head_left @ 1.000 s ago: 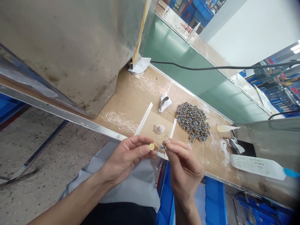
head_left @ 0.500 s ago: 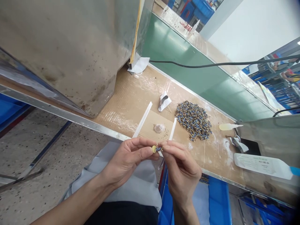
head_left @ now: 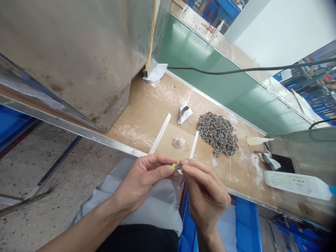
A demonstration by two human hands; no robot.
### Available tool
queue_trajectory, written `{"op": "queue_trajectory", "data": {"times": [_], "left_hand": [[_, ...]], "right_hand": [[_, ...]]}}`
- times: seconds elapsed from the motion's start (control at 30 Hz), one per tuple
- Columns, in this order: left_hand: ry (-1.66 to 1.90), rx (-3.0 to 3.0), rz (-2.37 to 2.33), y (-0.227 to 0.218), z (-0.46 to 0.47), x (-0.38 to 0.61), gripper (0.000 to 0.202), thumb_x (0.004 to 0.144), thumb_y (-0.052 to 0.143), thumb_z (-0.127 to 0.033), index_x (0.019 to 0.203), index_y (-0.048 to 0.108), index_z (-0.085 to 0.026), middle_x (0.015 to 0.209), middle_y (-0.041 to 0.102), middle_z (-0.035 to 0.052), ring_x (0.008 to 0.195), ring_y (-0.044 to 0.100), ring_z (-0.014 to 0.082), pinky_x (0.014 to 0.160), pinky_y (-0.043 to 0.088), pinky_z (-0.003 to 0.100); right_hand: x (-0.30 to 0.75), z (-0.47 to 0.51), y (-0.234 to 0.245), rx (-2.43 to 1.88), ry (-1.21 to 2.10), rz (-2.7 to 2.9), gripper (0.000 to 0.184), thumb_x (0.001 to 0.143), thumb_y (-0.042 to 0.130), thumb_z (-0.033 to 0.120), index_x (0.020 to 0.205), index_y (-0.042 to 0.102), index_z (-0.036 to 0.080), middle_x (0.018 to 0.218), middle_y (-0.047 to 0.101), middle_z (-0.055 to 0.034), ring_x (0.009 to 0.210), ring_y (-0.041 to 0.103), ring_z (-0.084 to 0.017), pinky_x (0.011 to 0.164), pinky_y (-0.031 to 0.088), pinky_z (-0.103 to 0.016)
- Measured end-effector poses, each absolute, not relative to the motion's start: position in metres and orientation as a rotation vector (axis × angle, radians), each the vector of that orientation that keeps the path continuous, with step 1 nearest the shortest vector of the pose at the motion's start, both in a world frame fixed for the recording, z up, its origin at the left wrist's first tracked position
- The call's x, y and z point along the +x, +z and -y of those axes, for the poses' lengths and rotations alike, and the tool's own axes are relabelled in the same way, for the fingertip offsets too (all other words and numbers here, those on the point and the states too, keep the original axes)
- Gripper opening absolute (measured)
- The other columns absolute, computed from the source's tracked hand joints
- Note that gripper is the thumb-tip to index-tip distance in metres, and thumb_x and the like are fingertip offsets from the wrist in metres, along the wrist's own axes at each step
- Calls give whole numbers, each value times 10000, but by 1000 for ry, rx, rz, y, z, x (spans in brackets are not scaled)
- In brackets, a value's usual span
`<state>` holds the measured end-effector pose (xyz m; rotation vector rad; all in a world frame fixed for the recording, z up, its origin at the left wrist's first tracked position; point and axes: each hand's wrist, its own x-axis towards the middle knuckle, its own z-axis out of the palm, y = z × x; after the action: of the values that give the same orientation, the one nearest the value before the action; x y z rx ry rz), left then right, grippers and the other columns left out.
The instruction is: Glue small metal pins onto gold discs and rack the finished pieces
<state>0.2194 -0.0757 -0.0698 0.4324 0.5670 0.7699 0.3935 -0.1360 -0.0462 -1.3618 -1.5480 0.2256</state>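
Note:
My left hand (head_left: pixel 147 178) and my right hand (head_left: pixel 204 189) meet at the table's front edge, fingertips almost touching. Between them is a small blue-and-gold piece (head_left: pixel 177 167) with a yellow disc-like end; its exact kind I cannot make out. The left thumb and forefinger pinch the yellow end, while the right fingertips close on the blue end. Just beyond lies a small clear dish (head_left: pixel 179 142) with tiny specks scattered to its right. To the right is a heap of similar blue-and-gold pieces (head_left: pixel 217 133).
A tall metal panel (head_left: pixel 78 59) stands at the left. Folded white paper (head_left: pixel 184 112), a pale-yellow dropper bottle (head_left: pixel 258 140) and a large white bottle (head_left: pixel 296 184) lie on the table. A black cable (head_left: pixel 223 72) crosses the green divider (head_left: pixel 194 49). A blue bin (head_left: pixel 246 224) sits below.
Both hands stay together around the small piece, which has turned slightly between the fingertips. My right hand has shifted a little to the right. The things on the table have not moved.

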Motion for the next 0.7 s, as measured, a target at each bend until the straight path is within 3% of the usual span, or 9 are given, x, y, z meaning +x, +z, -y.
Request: {"op": "queue_trajectory", "data": {"times": [0.13,0.27,0.47,0.7], "left_hand": [[768,545,-653,-65,78,218,142,985,948,-302,1109,952,-234,1072,926,64,969,835,174,947,664,243],[765,622,-687,-58,80,216,195,948,976,-310,1125,944,-235,1158,922,88,1100,861,253,1015,685,320],[854,733,-693,-48,82,220,82,985,924,-271,1059,953,-252,1107,900,74,1056,855,242,948,704,294],[943,800,-840,-51,88,226,58,963,918,-254,1005,958,-261,1026,857,58,963,824,217,894,675,272]], "right_hand": [[392,140,-50,-1303,90,1627,424,991,778,-52,1273,863,253,1236,866,-63,1085,869,-251,966,761,-408],[390,144,-54,-1234,-11,1673,481,956,780,-96,1321,849,210,1276,857,-91,1124,864,-292,913,780,-443],[388,151,-58,-1213,-131,1739,458,934,811,-92,1335,838,129,1346,838,-131,1168,854,-328,913,794,-456],[383,164,-69,-1324,-178,1740,488,972,834,-25,1372,836,253,1358,843,-64,1192,857,-320,964,796,-438]]}}
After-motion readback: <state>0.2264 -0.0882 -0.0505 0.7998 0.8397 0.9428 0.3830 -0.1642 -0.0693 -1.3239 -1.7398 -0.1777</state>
